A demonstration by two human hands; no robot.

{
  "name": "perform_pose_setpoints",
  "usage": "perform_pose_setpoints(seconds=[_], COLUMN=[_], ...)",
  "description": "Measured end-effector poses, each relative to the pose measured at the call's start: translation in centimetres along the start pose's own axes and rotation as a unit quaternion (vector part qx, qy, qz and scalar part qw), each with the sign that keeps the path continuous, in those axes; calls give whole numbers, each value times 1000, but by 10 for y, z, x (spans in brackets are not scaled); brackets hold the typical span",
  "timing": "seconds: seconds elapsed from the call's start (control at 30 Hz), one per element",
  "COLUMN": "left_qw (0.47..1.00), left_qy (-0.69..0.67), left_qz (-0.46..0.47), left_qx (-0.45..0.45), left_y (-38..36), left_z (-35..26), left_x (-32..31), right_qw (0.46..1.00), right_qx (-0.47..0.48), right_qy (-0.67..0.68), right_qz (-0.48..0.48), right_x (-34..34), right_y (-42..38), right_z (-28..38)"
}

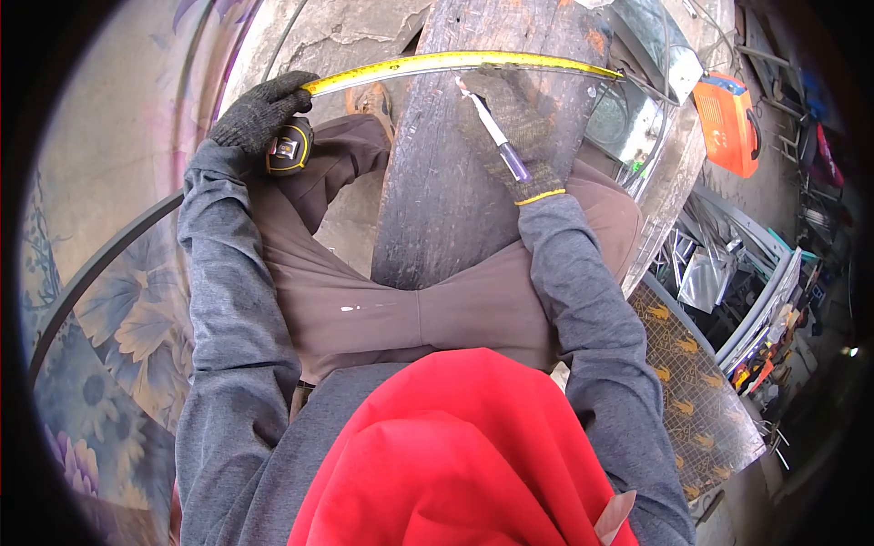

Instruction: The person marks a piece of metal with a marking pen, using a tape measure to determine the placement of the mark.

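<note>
My left hand (259, 114), in a dark knit glove, is closed at the mouth of a yellow-and-black tape measure (289, 147). The yellow blade (410, 65) runs out to the right in a slight arc across a dark wooden plank (437, 182). Its far end lies near some shiny sheet metal. My right hand (523, 127), gloved too, is below the blade with its fingertips close to it. A white marker pen with a purple end (496, 141) is held in that hand, its tip pointing up and left. The glove partly hides the fingers.
An orange machine case (728, 123) stands at the right. Bent sheet metal (624, 123) lies beyond the plank. A rack with metal pieces (719, 273) and a patterned board (687, 391) are lower right. A dark curved bar (100, 264) crosses the floral sheet (127, 318) on the left.
</note>
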State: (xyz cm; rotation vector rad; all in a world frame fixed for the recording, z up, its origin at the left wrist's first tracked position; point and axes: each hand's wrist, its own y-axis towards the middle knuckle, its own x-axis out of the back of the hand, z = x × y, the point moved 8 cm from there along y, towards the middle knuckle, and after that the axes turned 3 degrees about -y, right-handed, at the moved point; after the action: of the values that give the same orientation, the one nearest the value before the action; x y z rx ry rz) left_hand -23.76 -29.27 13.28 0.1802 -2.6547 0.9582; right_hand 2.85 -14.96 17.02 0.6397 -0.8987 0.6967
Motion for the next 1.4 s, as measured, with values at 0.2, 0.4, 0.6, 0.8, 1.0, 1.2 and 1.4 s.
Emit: perform_pose_setpoints(seconds=[0.2, 0.4, 0.6, 0.8, 1.0, 1.2, 1.4], left_qw=[1000, 1000, 1000, 1000, 999, 1000, 1000], left_qy=[-13, -8, 6, 27, 30, 19, 18], left_qz=[2, 5, 5, 3, -11, -16, -7], left_qx=[6, 0, 10, -1, 20, 5, 5], left_y=[0, 0, -3, -5, -10, -6, -6], left_z=[0, -1, -6, -12, -19, -14, -16], left_x=[0, 0, -1, -1, -1, 0, 0], right_qw=[1000, 1000, 997, 998, 996, 999, 997], right_qx=[-18, -2, -15, 17, 30, 33, -9], right_qy=[18, 29, 72, 29, 2, 8, 48], right_qz=[10, 9, -22, -47, -82, -2, 52], right_x=[1, -3, -2, 0, 17, 3, -20], right_y=[5, 0, -4, -8, -12, 3, -8], right_z=[1, 0, -5, -1, 10, 12, -6])
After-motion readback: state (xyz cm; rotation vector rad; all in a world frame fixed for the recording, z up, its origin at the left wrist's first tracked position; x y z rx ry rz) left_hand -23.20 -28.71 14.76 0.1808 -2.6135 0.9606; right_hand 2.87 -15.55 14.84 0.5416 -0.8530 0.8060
